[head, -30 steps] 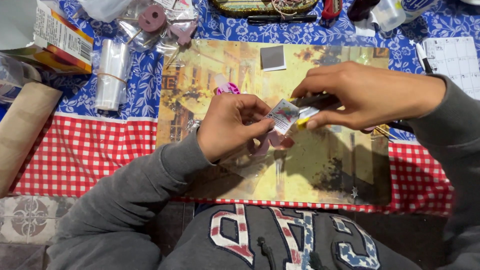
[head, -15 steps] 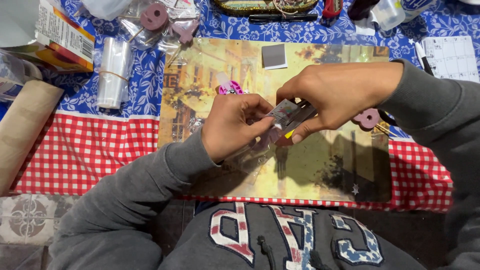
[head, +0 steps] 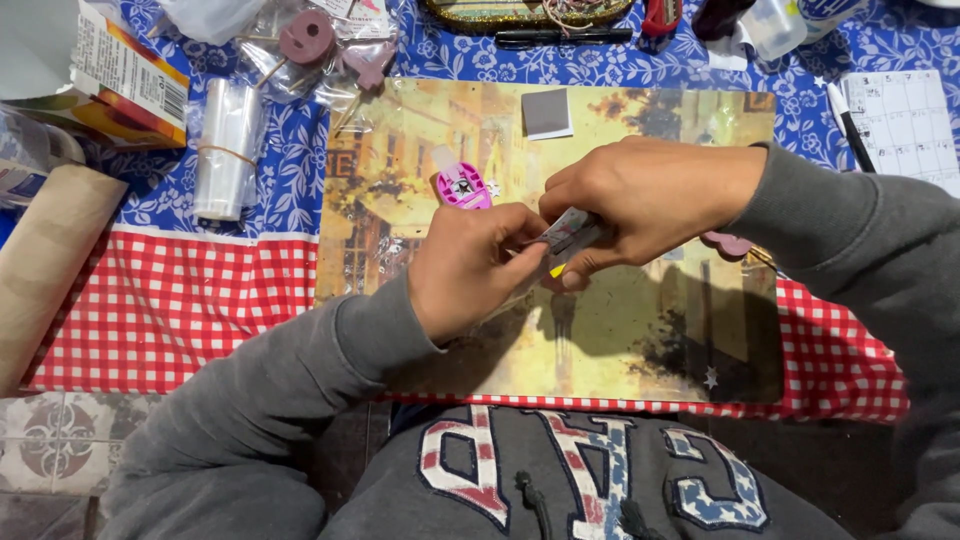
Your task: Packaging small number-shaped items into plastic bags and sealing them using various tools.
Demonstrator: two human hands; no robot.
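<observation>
Printed mat (head: 620, 350), yellow street scene, lies over red-checked and blue floral cloth (head: 170, 310). Both hands meet above mat centre. Right hand (head: 650, 205) comes in from the right, fingers curled tight, pinching a small card-topped clear packet (head: 568, 235); a yellow bit shows just below it. Left hand (head: 470, 265), nearer and to the left, thumb and forefinger closed on the same packet's left edge. Pink toy-like piece (head: 462, 186) on mat just beyond left hand. Grey paper square (head: 546, 113) at mat's far edge. Roll of clear bags (head: 222, 150) far left.
</observation>
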